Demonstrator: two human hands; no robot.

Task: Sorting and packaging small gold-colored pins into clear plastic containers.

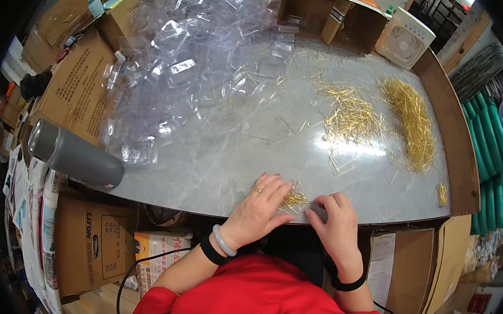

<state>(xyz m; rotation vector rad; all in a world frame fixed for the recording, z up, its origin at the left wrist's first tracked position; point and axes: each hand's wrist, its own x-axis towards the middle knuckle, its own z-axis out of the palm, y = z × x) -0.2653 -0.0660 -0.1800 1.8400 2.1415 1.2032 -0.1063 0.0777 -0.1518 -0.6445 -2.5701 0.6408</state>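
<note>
A small bundle of gold wire hooks lies at the table's front edge, between my two hands. My left hand rests against the bundle's left side, fingers stretched out flat and thumb apart. On the other side, my right hand is curled with thumb and fingers drawn together close to the bundle. Whatever is between those fingertips is too small to make out. Farther off to the right lie a loose heap of gold wire hooks and a denser, long pile of them.
Clear plastic boxes are heaped across the back left. A grey tumbler lies at the left edge. An open cardboard box and a white fan stand at the back. A cardboard wall borders the right side.
</note>
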